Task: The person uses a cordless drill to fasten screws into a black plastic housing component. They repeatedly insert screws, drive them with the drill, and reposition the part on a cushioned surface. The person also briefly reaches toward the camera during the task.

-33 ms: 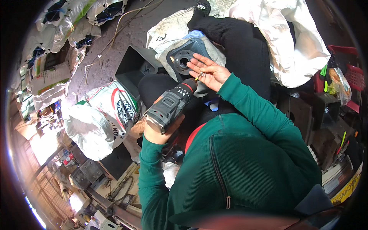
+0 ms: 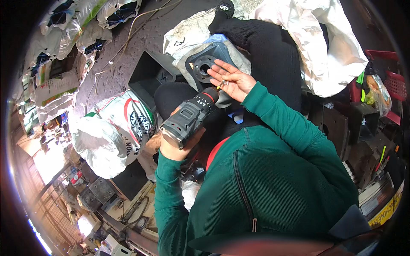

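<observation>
My left hand [image 2: 188, 143] is closed around the grip of a grey and black cordless drill [image 2: 188, 117] with a red ring near its chuck. The drill's yellowish bit points up and right toward my right hand [image 2: 235, 83]. That hand is turned palm up with its fingers apart, holding a few small metal screws [image 2: 225, 82] by the bit's tip. Just beyond the fingertips, a dark square flanged part [image 2: 194, 64] with a round hub and a central hole rests on pale cloth against my leg. My fingers cover part of its right side.
A dark open box-shaped part [image 2: 143, 81] lies left of my knee, beside a printed white sack [image 2: 102, 147]. A large white sack [image 2: 329, 55] is at the upper right. Dark metal boxes [image 2: 363, 121] and a red plastic basket [image 2: 395, 85] stand at the right. A cable crosses the floor.
</observation>
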Tool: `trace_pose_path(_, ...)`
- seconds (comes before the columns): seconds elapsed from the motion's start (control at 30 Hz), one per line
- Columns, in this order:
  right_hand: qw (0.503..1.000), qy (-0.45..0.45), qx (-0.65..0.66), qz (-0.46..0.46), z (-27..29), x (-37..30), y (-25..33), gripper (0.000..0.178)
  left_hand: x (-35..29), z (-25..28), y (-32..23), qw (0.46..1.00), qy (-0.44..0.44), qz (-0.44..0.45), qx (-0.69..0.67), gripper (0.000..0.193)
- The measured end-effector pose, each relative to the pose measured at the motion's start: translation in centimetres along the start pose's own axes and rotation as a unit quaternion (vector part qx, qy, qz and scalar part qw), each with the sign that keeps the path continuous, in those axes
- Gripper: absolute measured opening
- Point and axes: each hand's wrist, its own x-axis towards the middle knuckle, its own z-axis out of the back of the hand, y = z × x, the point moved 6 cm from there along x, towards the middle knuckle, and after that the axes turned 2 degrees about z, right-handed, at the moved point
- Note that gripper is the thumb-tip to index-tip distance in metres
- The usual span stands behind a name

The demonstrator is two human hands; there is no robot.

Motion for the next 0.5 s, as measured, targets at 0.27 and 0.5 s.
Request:
trace_pose_path(0.27,1.000,0.008,-0.017,-0.006,0.0,0.5,-0.3,0.048,-0.2,0.3,1.4,0.998,0.009,0.057,-0.022,0.030)
trace_pose_path(0.5,0.996,0.023,-0.078,-0.035,-0.4,0.5,-0.7,0.045,-0.2,1.0,0.4,0.999,0.003,-0.033,0.041,0.032)
